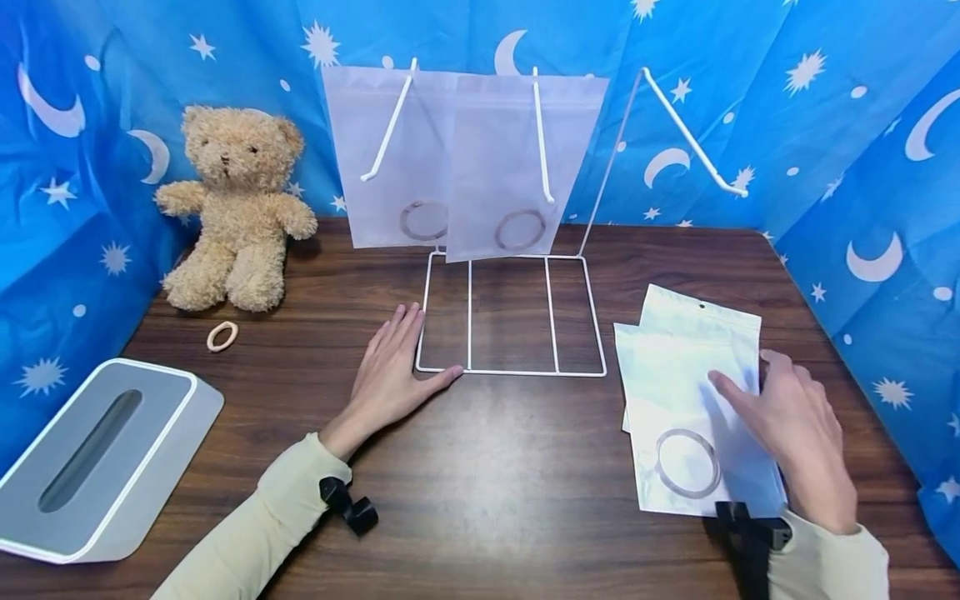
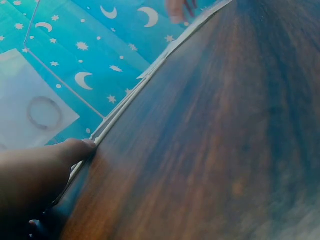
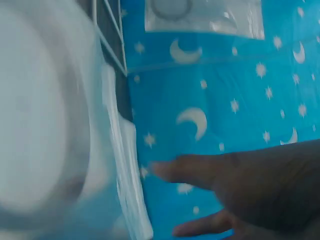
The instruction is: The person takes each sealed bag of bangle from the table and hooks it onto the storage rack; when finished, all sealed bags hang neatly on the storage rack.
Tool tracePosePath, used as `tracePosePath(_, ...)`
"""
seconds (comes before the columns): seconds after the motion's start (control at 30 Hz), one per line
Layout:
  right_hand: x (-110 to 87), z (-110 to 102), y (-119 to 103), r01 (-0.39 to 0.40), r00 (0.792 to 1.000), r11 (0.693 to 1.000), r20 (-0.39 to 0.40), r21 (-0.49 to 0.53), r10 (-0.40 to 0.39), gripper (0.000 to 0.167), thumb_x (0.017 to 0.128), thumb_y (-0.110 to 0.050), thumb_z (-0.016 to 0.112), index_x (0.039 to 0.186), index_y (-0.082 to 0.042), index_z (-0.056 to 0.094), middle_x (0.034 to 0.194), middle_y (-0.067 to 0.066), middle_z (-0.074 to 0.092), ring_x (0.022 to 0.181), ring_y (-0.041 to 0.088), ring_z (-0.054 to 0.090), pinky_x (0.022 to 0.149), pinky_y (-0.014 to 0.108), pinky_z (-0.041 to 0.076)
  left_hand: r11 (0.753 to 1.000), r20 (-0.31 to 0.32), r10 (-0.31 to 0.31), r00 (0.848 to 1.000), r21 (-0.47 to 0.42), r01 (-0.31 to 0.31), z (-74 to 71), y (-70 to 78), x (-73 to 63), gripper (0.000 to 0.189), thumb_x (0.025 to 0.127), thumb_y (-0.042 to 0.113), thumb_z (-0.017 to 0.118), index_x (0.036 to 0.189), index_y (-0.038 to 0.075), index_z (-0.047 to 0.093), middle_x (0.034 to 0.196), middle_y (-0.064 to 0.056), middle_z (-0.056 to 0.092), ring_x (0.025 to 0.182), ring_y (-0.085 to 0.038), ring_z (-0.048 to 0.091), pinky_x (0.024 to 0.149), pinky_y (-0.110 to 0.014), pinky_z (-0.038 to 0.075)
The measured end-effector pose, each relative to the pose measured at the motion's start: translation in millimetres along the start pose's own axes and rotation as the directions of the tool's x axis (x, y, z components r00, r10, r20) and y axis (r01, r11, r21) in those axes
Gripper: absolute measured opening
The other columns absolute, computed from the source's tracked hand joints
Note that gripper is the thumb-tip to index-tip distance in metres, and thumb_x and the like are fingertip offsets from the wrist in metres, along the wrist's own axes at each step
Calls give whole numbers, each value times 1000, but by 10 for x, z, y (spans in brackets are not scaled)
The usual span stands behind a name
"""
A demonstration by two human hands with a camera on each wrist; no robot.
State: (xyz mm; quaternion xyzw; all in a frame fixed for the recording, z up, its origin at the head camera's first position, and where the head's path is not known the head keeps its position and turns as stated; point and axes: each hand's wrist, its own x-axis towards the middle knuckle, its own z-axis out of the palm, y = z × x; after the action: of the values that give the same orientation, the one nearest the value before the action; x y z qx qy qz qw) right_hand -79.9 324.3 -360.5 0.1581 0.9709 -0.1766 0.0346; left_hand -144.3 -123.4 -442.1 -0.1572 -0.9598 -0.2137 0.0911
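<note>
My left hand (image 1: 390, 371) lies at the front left corner of a white wire display rack (image 1: 525, 373), fingers extended along its side bar and thumb against the front bar. On the rack's left and middle hooks hang two whitish zip pouches, the left one (image 1: 386, 167) partly behind the middle one (image 1: 502, 167); each shows a ring near its bottom. My right hand (image 1: 802, 425) is over the right edge of a small stack of similar pouches (image 1: 648, 383), thumb spread out above them. In the right wrist view, the thumb (image 3: 187, 170) is apart from the pouches' edges (image 3: 125, 165).
A teddy bear (image 1: 240, 200) sits at the back left, with a small beige ring (image 1: 222, 336) in front of it. A grey and white tissue box (image 1: 165, 467) stands at the front left. The rack's right hook (image 1: 693, 137) carries no pouch. Blue star-patterned cloth (image 1: 825, 167) surrounds the wooden table.
</note>
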Motion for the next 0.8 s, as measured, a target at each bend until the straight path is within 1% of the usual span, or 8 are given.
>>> tracePosePath(0.07,-20,-28,95,-36,997,999,65,-15,37,107,89,-63,58,144,19,17,127,47,31,111,61,34,85,73,37,1000,-7,6,1000,-2,-6,-2,9,15,105,82,75,55,153,0,29,159,-13,25,147,-26,15,117,-42,12)
tracePosePath(0.13,-27,-19,138,-48,995,999,89,-15,49,109,86,-64,61,143,19,19,122,44,36,105,58,40,81,69,42,1000,-10,7,1000,-3,-7,-2,12,20,105,83,75,55,153,1,29,159,-13,25,147,-26,15,117,-42,12)
tracePosePath(0.3,-40,47,143,-40,997,999,71,1,39,100,85,-57,68,138,18,31,109,36,49,90,48,51,71,58,47,1000,-7,11,1000,-5,-11,6,14,10,105,83,75,54,152,0,29,158,-15,27,147,-27,16,117,-44,13)
tracePosePath(0.37,-48,60,131,-34,998,999,51,14,33,94,85,-53,70,137,17,34,108,35,50,91,48,50,71,58,46,1000,-11,16,1000,-5,-16,0,14,5,104,84,74,54,152,0,29,158,-15,27,147,-27,16,117,-44,14)
tracePosePath(0.47,-41,84,126,-24,1000,997,10,69,24,81,86,-45,72,131,14,39,106,32,46,93,47,45,71,57,45,1000,-18,22,1000,-2,-22,-8,17,11,104,84,73,54,152,-1,29,158,-15,27,147,-27,17,117,-44,14)
tracePosePath(0.67,-17,131,136,112,989,980,-109,162,-96,30,90,-18,72,104,3,56,94,22,51,85,37,44,61,40,38,1000,-24,24,999,2,-24,-10,25,11,104,83,74,55,152,-1,30,157,-15,28,147,-27,17,117,-43,13)
tracePosePath(0.73,-18,134,146,133,987,976,-108,171,-115,17,93,-15,68,104,-2,64,88,18,56,80,33,45,58,37,34,1000,-26,22,999,3,-21,-2,27,5,105,82,74,55,152,0,31,157,-15,28,147,-27,17,117,-43,13)
tracePosePath(0.8,-23,129,155,139,988,972,-92,189,-123,17,96,-15,63,109,-6,69,87,18,61,77,31,46,57,35,34,1000,-27,20,999,5,-20,7,28,1,105,82,74,56,152,0,31,157,-14,28,147,-26,17,117,-43,13)
